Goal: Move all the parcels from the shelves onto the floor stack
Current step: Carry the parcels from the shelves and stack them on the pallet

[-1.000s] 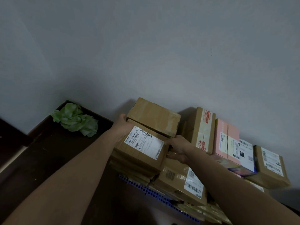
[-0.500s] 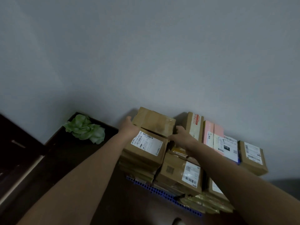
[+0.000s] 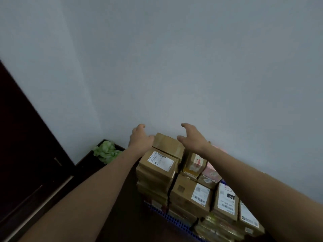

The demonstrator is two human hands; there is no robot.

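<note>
Inspector: Findings, starting at the left edge

Assessor: At far left, a dark wooden panel point(image 3: 26, 154). A crumpled green bundle point(image 3: 107, 151) lies in the floor corner, well apart from the work.

Inspector: And the hands?

Assessor: Both empty. The left hand point(image 3: 139, 139) hovers over the left side of the floor stack point(image 3: 153, 186), fingers spread and loosely bent, gripping nothing. Whether its thumb brushes cardboard cannot be told. The right hand point(image 3: 192, 137) mirrors it, equally spread. Between them the plain brown parcel point(image 3: 168, 144) rests against the wall point(image 3: 174, 67), with the labelled parcel point(image 3: 158, 162) just in front of it.

Inspector: Further right?

Assessor: There are further parcels point(image 3: 225, 198), labels up, on a blue slatted base point(image 3: 174, 220).

Inspector: Step in hand?

Assessor: In my judgement a parcel is placed and the hands are free of it. The next move calls for turning to the shelves, which are not in view, and taking a fresh parcel in both hands. How many remain cannot be told
</note>
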